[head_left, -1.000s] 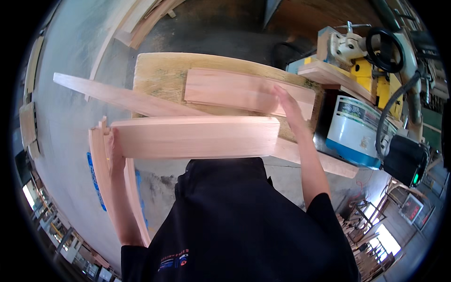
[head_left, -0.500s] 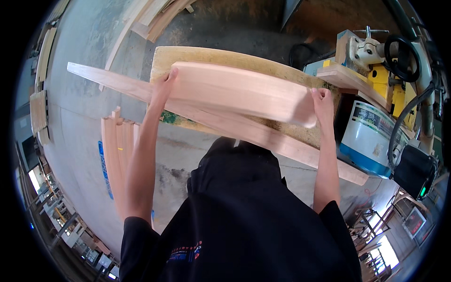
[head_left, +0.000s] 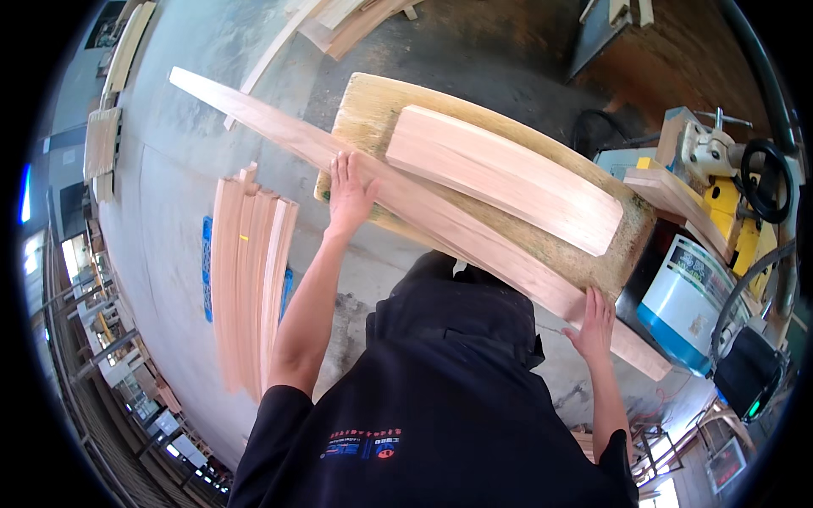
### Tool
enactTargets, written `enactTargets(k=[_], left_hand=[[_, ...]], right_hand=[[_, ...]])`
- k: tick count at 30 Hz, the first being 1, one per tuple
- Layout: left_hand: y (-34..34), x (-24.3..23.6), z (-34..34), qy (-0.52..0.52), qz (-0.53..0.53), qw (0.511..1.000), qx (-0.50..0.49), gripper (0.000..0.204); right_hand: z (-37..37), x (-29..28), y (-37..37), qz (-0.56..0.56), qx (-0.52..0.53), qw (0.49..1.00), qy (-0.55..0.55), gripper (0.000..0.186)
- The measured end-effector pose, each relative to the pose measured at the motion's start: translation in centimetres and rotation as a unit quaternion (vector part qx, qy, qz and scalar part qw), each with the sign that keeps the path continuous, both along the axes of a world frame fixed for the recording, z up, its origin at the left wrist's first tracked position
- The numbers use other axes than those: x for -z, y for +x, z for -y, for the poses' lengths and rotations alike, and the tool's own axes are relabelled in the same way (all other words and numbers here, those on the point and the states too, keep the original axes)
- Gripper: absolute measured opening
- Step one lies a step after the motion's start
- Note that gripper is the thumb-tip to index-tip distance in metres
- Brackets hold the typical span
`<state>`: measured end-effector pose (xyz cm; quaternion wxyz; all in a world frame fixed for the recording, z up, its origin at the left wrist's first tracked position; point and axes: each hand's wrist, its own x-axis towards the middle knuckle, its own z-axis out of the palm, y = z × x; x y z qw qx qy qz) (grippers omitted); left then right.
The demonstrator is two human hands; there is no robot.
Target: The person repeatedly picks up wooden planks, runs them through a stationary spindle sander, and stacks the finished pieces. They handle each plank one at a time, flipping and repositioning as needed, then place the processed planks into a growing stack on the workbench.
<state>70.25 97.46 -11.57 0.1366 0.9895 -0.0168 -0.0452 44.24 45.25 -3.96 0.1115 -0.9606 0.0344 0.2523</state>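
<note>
Beneath both hands, a long, grained wooden plank

Hands on long board, shorter plank on tabletop, slats over perhaps a blue pallet

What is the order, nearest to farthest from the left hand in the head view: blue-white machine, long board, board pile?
1. Long board: under the left hand.
2. Board pile: left of the hand.
3. Blue-white machine: far right.
</note>
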Motion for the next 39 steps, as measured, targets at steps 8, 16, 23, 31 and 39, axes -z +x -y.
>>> enactTargets(k=[8, 16, 23, 31, 39], left_hand=[[-0.6, -0.1, -0.5, 0.011, -0.024, 1.0, 0.006, 0.083], [-1.2, 0.0, -3.2, -0.043, 0.006, 0.998, -0.05, 0.075], [-18.5, 1.3, 5.7, -0.301, 0.111, 0.908, -0.27, 0.069], [-34.3, 8.9, 13.4, -0.526, -0.149, 0.803, -0.238, 0.056], [-25.7, 4.6, 11.8, -0.544, -0.13, 0.773, -0.298, 0.066]], right_hand=[[1.7, 4.0, -4.9, 0.041, 0.007, 0.999, -0.03, 0.103], [-4.6, 3.8, -9.1, 0.044, -0.016, 0.998, -0.036, 0.1], [-7.4, 2.6, -19.2, 0.042, 0.125, 0.991, -0.003, 0.088], [-6.9, 8.2, -34.9, -0.146, 0.173, 0.968, 0.111, 0.062], [-13.1, 7.1, -27.3, -0.032, 0.251, 0.957, 0.143, 0.067]])
